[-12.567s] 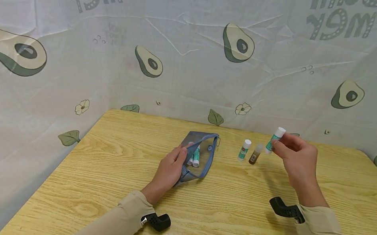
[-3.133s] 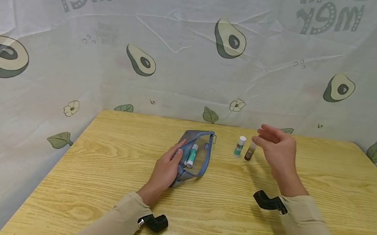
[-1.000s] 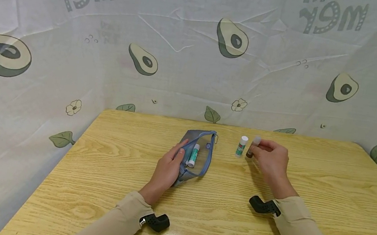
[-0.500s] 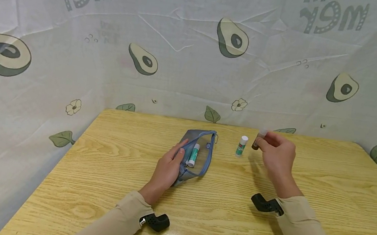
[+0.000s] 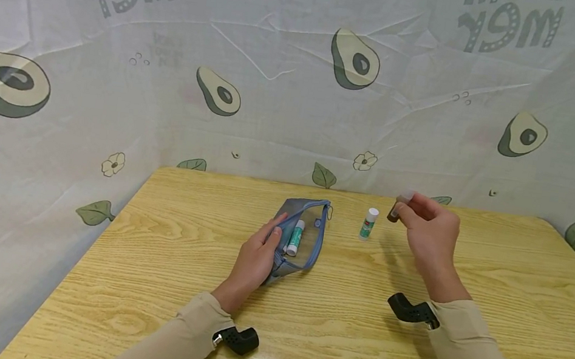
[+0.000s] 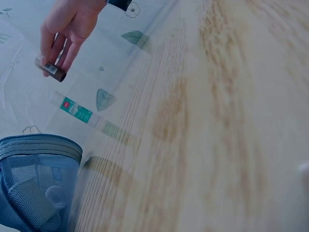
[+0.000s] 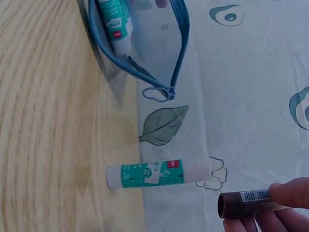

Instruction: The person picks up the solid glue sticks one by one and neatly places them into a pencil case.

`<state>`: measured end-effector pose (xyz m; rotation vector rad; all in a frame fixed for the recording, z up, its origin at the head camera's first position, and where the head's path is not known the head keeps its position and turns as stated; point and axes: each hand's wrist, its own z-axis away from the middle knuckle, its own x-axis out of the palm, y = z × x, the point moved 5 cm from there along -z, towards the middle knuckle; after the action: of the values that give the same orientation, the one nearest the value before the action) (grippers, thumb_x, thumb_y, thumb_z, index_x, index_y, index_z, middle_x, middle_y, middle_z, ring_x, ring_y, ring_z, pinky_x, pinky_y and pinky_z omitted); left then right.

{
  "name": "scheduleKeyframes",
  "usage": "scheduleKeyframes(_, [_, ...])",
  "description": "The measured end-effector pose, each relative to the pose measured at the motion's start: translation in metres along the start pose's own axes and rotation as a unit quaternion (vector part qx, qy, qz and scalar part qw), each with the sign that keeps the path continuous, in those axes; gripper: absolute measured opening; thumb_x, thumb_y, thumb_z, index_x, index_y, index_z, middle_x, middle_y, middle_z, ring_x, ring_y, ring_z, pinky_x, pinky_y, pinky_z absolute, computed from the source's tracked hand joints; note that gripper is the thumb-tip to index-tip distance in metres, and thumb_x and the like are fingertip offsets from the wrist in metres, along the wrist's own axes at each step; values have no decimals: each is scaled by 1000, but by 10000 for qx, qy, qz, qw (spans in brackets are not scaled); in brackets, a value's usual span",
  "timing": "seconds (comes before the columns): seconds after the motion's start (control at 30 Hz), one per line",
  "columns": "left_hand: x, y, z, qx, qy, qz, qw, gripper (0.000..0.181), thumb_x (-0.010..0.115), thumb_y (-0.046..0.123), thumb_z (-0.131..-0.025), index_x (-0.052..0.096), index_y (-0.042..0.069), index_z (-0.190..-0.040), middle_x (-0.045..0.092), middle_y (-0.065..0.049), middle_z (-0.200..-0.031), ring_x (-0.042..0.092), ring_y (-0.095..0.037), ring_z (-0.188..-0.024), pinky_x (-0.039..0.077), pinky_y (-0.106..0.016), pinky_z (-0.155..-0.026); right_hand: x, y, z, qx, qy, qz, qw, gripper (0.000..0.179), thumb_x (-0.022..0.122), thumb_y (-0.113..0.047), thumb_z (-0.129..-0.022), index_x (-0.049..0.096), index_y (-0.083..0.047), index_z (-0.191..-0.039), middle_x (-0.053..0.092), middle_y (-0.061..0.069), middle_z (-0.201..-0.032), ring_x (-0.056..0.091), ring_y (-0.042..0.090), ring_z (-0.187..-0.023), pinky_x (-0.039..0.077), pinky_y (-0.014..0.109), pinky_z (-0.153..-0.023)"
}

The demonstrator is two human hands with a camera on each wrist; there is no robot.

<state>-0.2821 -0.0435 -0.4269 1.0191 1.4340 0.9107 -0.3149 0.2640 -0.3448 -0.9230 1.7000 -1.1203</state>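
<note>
My left hand (image 5: 253, 260) grips the near-left side of a blue-grey mesh zip pouch (image 5: 319, 239), its mouth spread open. Inside lies a green-and-white glue stick (image 5: 296, 238), with part of another beside it. My right hand (image 5: 432, 230) pinches a small brown tube with a frosted cap (image 5: 395, 212) between thumb and fingers, raised above the table and tilted. The right wrist view shows a barcode on this brown tube (image 7: 246, 202). A second green-and-white glue stick (image 5: 368, 224) stands upright on the table between the pouch and my right hand.
The wood-grain table (image 5: 180, 312) runs back to a pale curtain (image 5: 286, 32) printed with avocados and leaves. A black wrist mount (image 5: 237, 339) sits on the left sleeve, another black mount (image 5: 412, 309) on the right.
Earlier my right hand held a green glue stick, then came away empty. It has since picked the brown tube off the table and lifted it up and rightward. The left hand keeps its hold.
</note>
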Motion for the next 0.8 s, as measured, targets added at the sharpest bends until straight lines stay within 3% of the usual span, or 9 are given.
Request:
scheduleKeyframes(0.33, [-2, 2, 1, -20, -20, 8, 10000, 46, 39, 36, -117, 48, 32, -161, 39, -8, -172, 31, -35, -162, 27, -63, -130, -6, -7, -3, -107, -72, -45, 9999, 49, 69, -22, -105, 61, -1, -149, 63, -28, -102, 61, -11, -102, 53, 5, -86])
scheduleKeyframes(0.8, [-3, 5, 3, -39, -16, 29, 10000, 46, 39, 36, -116, 48, 33, -161, 40, -8, -172, 33, -35, -162, 28, -62, -130, -3, -12, -1, -138, -161, -85, 9997, 50, 68, -22, -105, 59, 0, -149, 63, -27, -104, 64, -13, -98, 54, 5, -85])
